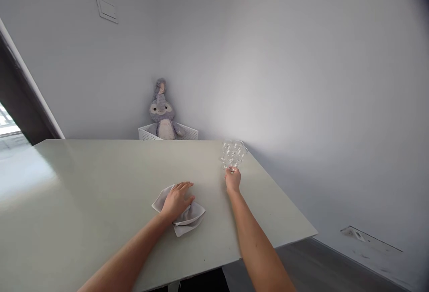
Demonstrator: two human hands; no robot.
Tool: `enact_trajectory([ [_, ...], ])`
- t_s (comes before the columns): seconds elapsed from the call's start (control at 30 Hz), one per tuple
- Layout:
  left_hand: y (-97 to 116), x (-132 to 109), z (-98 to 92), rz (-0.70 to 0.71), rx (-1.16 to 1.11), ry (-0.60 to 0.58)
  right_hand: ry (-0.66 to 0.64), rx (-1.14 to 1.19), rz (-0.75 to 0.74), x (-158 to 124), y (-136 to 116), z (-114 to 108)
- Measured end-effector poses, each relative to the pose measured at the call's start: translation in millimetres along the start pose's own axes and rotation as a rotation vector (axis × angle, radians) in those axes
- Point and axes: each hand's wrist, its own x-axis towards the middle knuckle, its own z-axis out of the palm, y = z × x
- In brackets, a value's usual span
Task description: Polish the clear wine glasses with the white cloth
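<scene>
My left hand (177, 200) lies flat, fingers stretched out, on a crumpled grey cloth (187, 217) in the middle of the pale table (83, 193). Farther right, my right hand (232, 180) is closed around the base of a clear, faceted glass (233, 153), which it holds tilted just above the table near the right edge.
A grey plush rabbit (162, 112) sits in a white perforated basket (189, 133) behind the table's far edge, against the white wall. The table's right corner (313, 230) overhangs a grey floor. A dark door frame (20, 99) stands at the left.
</scene>
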Motion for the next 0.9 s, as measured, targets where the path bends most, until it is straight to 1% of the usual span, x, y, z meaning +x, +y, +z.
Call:
enact_trajectory([
  [0.1,0.6,0.0,-0.7,-0.005,-0.009,-0.016,0.078,-0.057,0.057,9.1,7.0,-11.0],
  [0.2,0.5,-0.4,-1.2,0.026,0.019,-0.021,0.118,-0.085,0.098,13.6,11.6,-14.1],
  [0.33,0.1,-0.8,-1.2,0.062,0.053,-0.024,0.13,-0.1,0.127,19.9,18.4,-15.0],
  [0.5,2.2,-1.0,-2.1,0.034,0.016,-0.02,0.125,-0.077,0.181,24.3,27.7,-14.4],
  [0.6,3.8,-1.4,-2.9,0.035,0.1,-0.043,0.131,-0.052,0.212,24.4,30.8,-13.1],
  [0.7,3.8,-2.0,-2.1,0.051,0.24,-0.071,0.156,-0.035,0.219,23.6,30.5,-13.2],
  [0.77,2.7,-1.9,-1.2,0.069,0.285,-0.075,0.183,-0.022,0.207,22.7,27.6,-15.4],
  [0.83,1.5,-0.8,-1.7,0.089,0.296,-0.062,0.211,-0.005,0.187,21.5,22.3,-20.2],
  [0.9,0.8,1.5,-5.4,0.115,0.286,-0.021,0.234,0.015,0.162,19.2,14.9,-26.9],
])
